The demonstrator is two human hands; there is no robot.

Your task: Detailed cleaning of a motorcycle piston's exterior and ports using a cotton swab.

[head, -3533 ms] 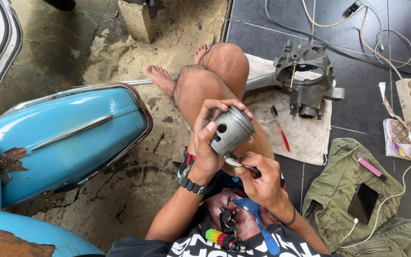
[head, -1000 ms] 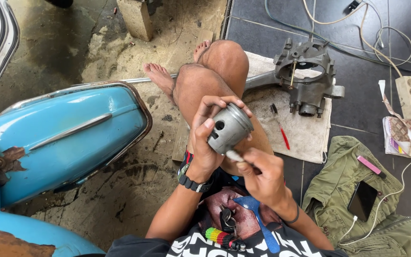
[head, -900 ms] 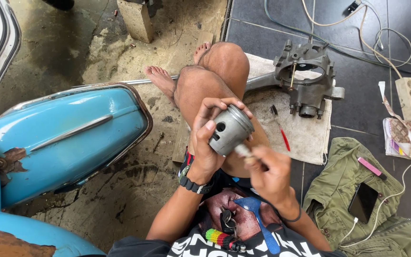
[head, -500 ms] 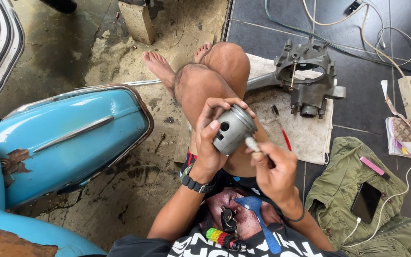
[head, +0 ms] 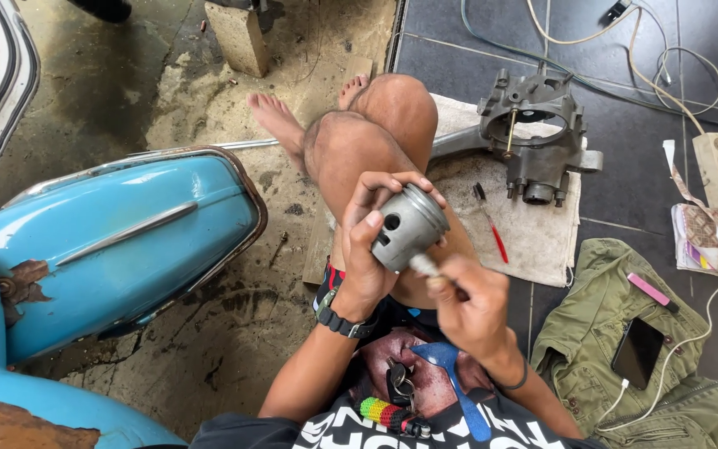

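The left hand point(head: 365, 262) keeps its grip closed around a grey metal piston point(head: 410, 226), held above the bent knees with its crown turned away and its pin hole facing the camera. The right hand point(head: 471, 309) is closed on a small pale-tipped tool point(head: 424, 265), whose tip now touches the piston's lower skirt; a few seconds back that tip sat lower, further under the piston, and it has since worked up along the skirt's edge while the piston barely turned. Judging by that, the work on the piston's surface is moving round its rim bit by bit, with the left grip acting as the steady holder. Beyond the grip, a dark engine casing point(head: 535, 133) rests on a pale cloth point(head: 533, 237) spread on the floor, with a red-handled tool point(head: 495, 237) lying between casing and knees. To the right of the right hand, an olive jacket point(head: 592, 341) carries a dark phone point(head: 637, 353) and a slim pink bar point(head: 648, 291). Further right lies a flat patterned pouch point(head: 704, 239), and above it a white power strip point(head: 716, 158). Left of the grip stands a blue scooter panel point(head: 118, 241).
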